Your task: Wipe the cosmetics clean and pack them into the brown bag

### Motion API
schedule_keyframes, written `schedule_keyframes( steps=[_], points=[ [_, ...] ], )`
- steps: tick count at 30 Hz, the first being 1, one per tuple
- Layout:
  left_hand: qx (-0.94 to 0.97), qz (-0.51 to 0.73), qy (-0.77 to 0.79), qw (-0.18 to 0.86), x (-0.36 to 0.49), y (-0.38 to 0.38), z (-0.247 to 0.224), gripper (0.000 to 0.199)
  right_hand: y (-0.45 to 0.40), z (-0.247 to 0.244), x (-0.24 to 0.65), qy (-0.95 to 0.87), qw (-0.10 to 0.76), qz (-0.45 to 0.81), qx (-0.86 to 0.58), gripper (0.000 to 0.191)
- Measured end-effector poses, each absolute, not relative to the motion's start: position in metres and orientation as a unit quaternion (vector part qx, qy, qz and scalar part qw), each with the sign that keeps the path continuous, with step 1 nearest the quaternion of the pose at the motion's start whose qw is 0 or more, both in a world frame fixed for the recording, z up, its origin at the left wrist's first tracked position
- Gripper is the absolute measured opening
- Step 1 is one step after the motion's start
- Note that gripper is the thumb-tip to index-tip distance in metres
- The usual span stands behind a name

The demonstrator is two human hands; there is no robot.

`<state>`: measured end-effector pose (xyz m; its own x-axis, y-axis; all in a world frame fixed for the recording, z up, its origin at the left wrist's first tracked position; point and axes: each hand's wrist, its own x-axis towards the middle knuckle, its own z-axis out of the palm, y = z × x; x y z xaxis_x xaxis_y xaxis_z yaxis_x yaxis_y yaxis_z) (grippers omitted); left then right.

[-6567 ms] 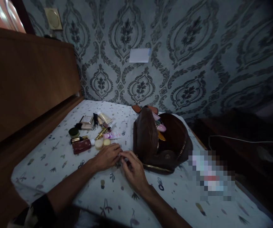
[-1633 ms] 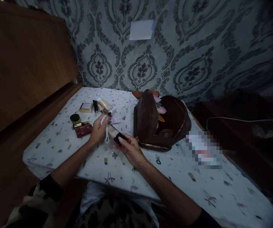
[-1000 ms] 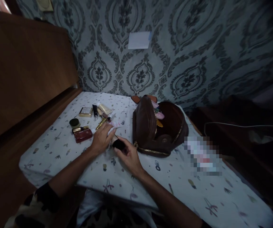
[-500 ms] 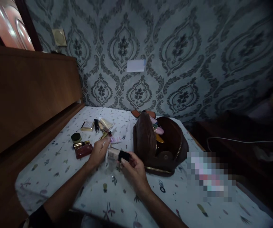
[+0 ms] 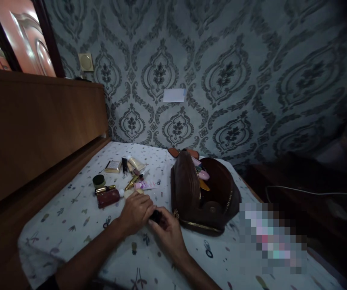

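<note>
My left hand is closed over the body of a small foundation bottle, which its fingers hide. My right hand grips the bottle's black cap between thumb and fingers. Just behind my left knuckles shows a cream-coloured thing, partly hidden, whose kind I cannot make out. Left of my hands lie a dark red bottle with a white cap, a gold-and-black tube and a round jar with a dark lid. Beyond them is a pink-and-white tube.
An unzipped brown bag stands right of my hands, with pink and yellow things inside. Farther back lie a glittery compact, a black tube and a cream tube. A wooden cabinet borders the left, patterned wallpaper the back.
My left hand has moved nearer and to the right, from holding white tissue by the bottle to wrapping its body. The tissue is no longer visible there. My right hand stays on the cap.
</note>
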<state>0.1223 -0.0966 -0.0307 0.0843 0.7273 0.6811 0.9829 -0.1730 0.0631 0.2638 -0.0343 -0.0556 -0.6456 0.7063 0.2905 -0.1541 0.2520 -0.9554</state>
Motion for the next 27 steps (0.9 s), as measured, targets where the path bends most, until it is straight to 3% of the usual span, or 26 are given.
schedule_keyframes(
  steps=[4,9,18,23,27],
  points=[
    [-0.694,-0.309,-0.638,0.125,0.114,-0.096,-0.027,0.042,-0.032,-0.053,0.265,-0.685,0.383,0.587,-0.201,0.023],
    [-0.585,-0.432,-0.684,-0.053,0.099,-0.094,-0.022,0.044,-0.031,-0.048,0.267,-0.641,0.383,0.627,-0.224,0.027],
    [-0.524,-0.51,-0.668,-0.139,0.1,-0.094,-0.022,0.055,-0.033,-0.041,0.267,-0.622,0.366,0.656,-0.221,0.029],
    [-0.478,-0.569,-0.647,-0.172,0.116,-0.093,-0.026,0.056,-0.037,-0.041,0.264,-0.632,0.389,0.625,-0.242,0.049],
    [-0.41,-0.638,-0.6,-0.256,0.128,-0.087,-0.033,0.056,-0.039,-0.048,0.259,-0.642,0.383,0.619,-0.244,0.039]
  ],
)
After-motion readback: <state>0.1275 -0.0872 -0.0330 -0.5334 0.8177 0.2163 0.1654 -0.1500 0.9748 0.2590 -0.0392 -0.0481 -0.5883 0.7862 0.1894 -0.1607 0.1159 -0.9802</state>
